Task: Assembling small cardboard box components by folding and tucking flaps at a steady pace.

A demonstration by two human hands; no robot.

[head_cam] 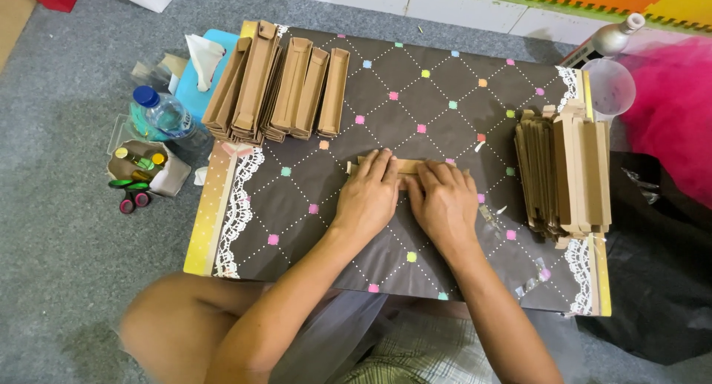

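While both hands lie flat and side by side near the middle of the low desk (222, 228), covered in a dark brown cloth with coloured squares, a narrow strip of brown folded cardboard (406, 164) is pressed beneath them. The grip of the left hand (368, 193) and of the right hand (443, 201) is seen as fingers held together and pushed down on the strip, not pinching it. A crooked crease could be produced if pressure were applied unevenly, and the strip might be slid along the smooth cloth. A row of folded brown cardboard trays (278, 84) is leaned together at the far left corner, and a stack of flat brown cardboard blanks (567, 169) is set along the right edge; either could be toppled by a careless elbow.
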